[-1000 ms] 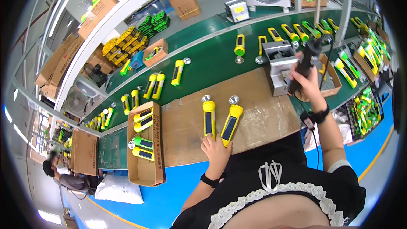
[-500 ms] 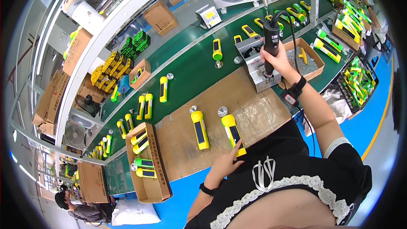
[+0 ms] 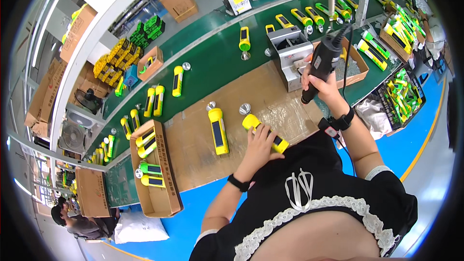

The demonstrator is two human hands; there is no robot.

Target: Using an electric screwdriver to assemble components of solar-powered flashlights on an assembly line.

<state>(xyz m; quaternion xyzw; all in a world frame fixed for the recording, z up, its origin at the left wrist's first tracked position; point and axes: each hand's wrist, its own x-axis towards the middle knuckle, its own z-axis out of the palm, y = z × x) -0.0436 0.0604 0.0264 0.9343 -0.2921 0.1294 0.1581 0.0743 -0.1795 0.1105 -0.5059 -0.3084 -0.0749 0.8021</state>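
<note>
My left hand (image 3: 260,146) lies over a yellow flashlight (image 3: 250,121) with a dark panel, its fingers across the body and thumb at the near side. A round clear lamp head (image 3: 245,109) sits off the flashlight's far end. In my right hand (image 3: 325,88) is a black electric screwdriver (image 3: 326,59), tip tilted down to the left above the cardboard sheet. To the left, a second yellow flashlight (image 3: 218,131) lies panel up, with its own lamp head (image 3: 211,106) at the far end.
A grey metal machine (image 3: 296,78) stands beyond my right hand, beside a cardboard box of small parts (image 3: 357,73). An open carton (image 3: 159,202) with several flashlights is at the left. More flashlights lie along the green belt (image 3: 208,67). A black crate (image 3: 401,97) stands far right.
The screwdriver has come away from the grey machine, nearer to me, and tilted. My left hand has shifted from a fingertip touch to a grasp over the flashlight, which has turned.
</note>
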